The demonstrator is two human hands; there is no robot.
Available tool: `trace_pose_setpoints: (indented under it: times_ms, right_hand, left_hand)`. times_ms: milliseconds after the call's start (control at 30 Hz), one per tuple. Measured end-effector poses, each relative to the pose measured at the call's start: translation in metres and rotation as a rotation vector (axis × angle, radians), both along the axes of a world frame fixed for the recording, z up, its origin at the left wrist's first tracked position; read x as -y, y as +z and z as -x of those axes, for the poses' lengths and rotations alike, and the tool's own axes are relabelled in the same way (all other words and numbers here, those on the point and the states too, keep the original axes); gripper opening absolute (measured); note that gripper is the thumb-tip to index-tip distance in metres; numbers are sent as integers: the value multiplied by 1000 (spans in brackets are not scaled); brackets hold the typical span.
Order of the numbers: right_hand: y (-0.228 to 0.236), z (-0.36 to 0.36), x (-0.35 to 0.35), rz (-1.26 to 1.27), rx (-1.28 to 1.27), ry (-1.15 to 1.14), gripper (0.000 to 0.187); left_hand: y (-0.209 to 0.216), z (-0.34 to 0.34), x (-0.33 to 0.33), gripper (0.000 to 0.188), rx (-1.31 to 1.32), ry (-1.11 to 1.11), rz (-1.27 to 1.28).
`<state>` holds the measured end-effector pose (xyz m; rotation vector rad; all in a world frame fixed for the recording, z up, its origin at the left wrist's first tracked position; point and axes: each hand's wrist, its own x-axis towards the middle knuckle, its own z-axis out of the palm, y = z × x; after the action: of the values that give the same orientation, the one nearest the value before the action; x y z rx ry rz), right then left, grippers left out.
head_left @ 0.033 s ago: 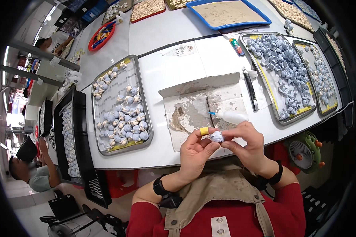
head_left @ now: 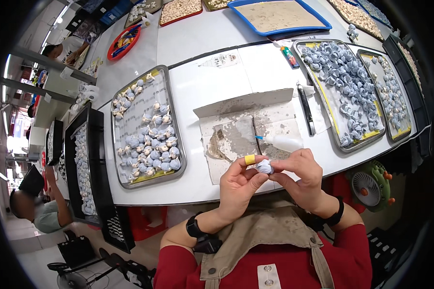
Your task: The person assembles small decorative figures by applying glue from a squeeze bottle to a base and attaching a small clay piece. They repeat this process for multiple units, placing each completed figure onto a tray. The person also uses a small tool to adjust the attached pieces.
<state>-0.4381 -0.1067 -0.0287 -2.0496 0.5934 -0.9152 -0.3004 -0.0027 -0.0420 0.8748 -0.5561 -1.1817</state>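
Observation:
My left hand (head_left: 238, 187) and my right hand (head_left: 301, 176) meet over the near table edge. Between their fingertips is a small, ridged, pale blue-white ball-shaped piece (head_left: 264, 166), pinched from both sides. Yellow tape wraps one finger of the left hand. Just beyond the hands, an opened, stained cardboard sheet (head_left: 275, 124) lies on the table. A white squeeze bottle (head_left: 287, 142) with a thin blue tip rests on its side there. The left tray (head_left: 171, 103) carries several round blue-and-cream pieces; the right tray (head_left: 318, 91) is heaped with loose blue-grey cup-shaped pieces.
A slim black tool (head_left: 305, 111) and a lighter-like green and red item (head_left: 289, 57) lie beside the right tray. Another metal tray (head_left: 404, 132) stands beyond it. Black crates (head_left: 101, 164) flank the table at left. A green fan (head_left: 370, 187) sits below right. People work at left.

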Motion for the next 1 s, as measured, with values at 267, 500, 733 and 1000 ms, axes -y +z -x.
trace_pose_setpoints:
  times_ms: [267,500,733,1000]
  right_hand:
    - [7,-4,-8,562,-200,-104,30]
    - [16,-7,-10,522,-277,-61,28]
    - [17,-2,10,45,-99,89,36]
    - [-5,3,19,-449,75,395,34]
  left_hand:
    - [-4,-1,-4,39,41,-3,-65]
    - [-4,-7,-7,30,164,-33,-123]
    - [-2,-10,-6,30,105,-47,9]
    - [-3,-8,-7,32,73,-121,38]
